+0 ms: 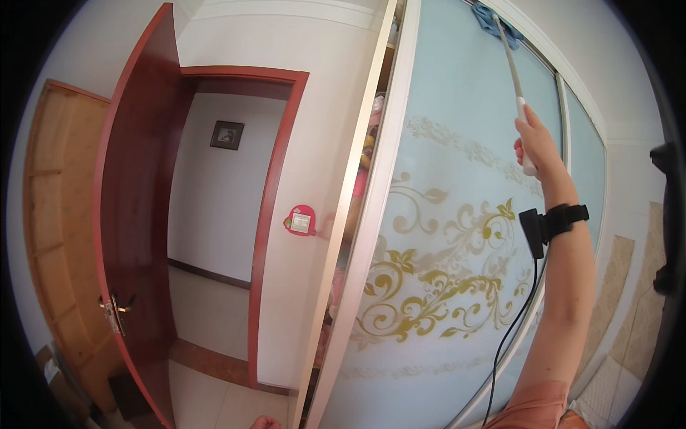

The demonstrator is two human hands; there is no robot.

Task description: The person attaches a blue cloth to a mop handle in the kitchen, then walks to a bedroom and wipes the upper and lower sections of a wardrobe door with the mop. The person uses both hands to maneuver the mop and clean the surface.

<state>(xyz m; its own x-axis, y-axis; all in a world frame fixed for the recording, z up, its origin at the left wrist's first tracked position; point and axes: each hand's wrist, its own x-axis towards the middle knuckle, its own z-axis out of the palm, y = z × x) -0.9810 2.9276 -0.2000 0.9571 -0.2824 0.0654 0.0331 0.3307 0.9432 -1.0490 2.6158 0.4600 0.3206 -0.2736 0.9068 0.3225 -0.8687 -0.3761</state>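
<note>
My right hand (537, 145), raised at the upper right, is closed round the white grip of a long-handled duster (511, 66). A thin, pale rod runs up from the grip to a blue cloth head (493, 25). That head lies against the top edge of the wardrobe's frosted sliding door (457, 93), by the upper rail. Gold and white scrolls of leaves decorate the door. Only a small piece of my left hand (266, 423) shows at the lower edge, below the wardrobe's side; its fingers are mostly cut off by the frame.
Left of the wardrobe, a dark red door (139, 214) stands ajar beside a doorway. A light switch (300, 222) with a pink surround is on the wall. Through the wardrobe's narrow gap, stored items (359, 182) show. A black cable (509, 336) hangs from my right wrist strap.
</note>
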